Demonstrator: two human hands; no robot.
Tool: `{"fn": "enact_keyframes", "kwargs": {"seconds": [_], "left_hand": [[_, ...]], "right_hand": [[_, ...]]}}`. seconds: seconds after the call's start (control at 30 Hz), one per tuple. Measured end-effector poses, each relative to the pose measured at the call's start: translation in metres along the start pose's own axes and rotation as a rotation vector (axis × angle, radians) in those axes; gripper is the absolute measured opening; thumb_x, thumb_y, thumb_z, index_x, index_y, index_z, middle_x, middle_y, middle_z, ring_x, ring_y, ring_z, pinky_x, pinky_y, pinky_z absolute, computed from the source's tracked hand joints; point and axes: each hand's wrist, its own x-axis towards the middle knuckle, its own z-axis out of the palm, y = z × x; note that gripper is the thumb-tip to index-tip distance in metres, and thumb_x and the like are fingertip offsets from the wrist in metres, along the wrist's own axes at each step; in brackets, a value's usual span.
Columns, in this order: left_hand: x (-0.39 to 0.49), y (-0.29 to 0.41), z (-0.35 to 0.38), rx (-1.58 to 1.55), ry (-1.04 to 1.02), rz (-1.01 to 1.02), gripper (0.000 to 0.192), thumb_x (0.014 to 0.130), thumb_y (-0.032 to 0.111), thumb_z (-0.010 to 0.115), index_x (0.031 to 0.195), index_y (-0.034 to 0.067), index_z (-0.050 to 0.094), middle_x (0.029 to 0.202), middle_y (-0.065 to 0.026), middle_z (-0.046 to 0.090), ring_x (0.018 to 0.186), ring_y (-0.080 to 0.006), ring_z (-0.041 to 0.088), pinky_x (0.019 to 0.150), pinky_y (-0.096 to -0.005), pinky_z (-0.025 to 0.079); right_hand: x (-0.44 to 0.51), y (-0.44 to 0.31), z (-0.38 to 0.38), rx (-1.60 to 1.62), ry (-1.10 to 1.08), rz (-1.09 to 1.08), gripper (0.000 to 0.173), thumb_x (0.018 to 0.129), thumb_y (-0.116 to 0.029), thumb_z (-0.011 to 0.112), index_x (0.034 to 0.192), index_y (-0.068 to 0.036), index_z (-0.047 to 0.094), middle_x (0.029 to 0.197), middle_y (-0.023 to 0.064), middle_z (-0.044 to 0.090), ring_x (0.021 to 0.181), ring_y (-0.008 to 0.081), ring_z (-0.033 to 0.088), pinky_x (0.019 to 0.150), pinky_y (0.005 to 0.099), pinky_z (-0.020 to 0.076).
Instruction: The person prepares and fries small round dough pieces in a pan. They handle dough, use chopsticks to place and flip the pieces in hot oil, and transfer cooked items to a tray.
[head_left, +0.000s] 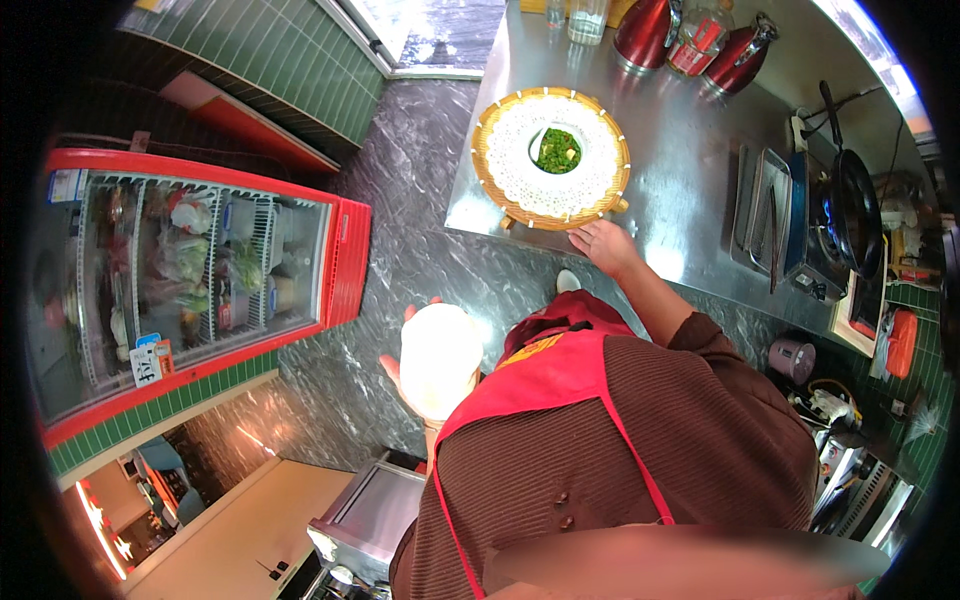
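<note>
My left hand (393, 370) supports a pale, rounded white item (441, 360) on its palm, with fingertips showing along its left side. The item is overexposed, so its kind is unclear. My right hand (606, 244) is at the near rim of a round bamboo tray (480, 150) on the steel worktop, fingers extended and their tips against or just under the rim. A white perforated liner (517, 180) covers the tray. At its centre sits a bowl of chopped greens with yellowish pieces (561, 152), and a white spoon (541, 139) leans in the bowl.
Red vacuum jugs (645, 34), a glass jar (697, 45) and a glass (587, 21) stand at the worktop's back. On the right, a black frying pan (859, 214) is over a burner with a blue flame, beside metal trays (766, 214). A red-framed display fridge (349, 255) stands left.
</note>
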Motion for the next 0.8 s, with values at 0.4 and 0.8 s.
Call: {"fn": "enact_keyframes", "kwargs": {"seconds": [0.4,0.8], "left_hand": [[-0.011,0.003,0.006,0.071,-0.024,0.037,0.083,0.100,0.074,0.040,0.160,0.017,0.039,0.164,-0.0178,0.038,0.144,-0.0365,0.044,0.117,-0.0572,0.038],[-0.016,0.015,0.005,0.059,-0.111,-0.042,0.086,0.098,0.076,0.042,0.160,0.017,0.038,0.164,-0.0185,0.036,0.146,-0.0371,0.043,0.116,-0.0574,0.040]], "right_hand": [[0.031,-0.059,-0.034,-0.169,0.352,-0.223,0.023,0.103,-0.016,0.057,0.120,-0.007,0.067,0.118,0.0043,0.072,0.110,0.0184,0.065,0.093,0.0358,0.0497],[-0.035,-0.057,-0.066,-0.264,0.470,-0.251,0.030,0.100,-0.017,0.063,0.123,0.001,0.060,0.114,0.0139,0.073,0.101,0.0270,0.072,0.086,0.0382,0.0574]]}}
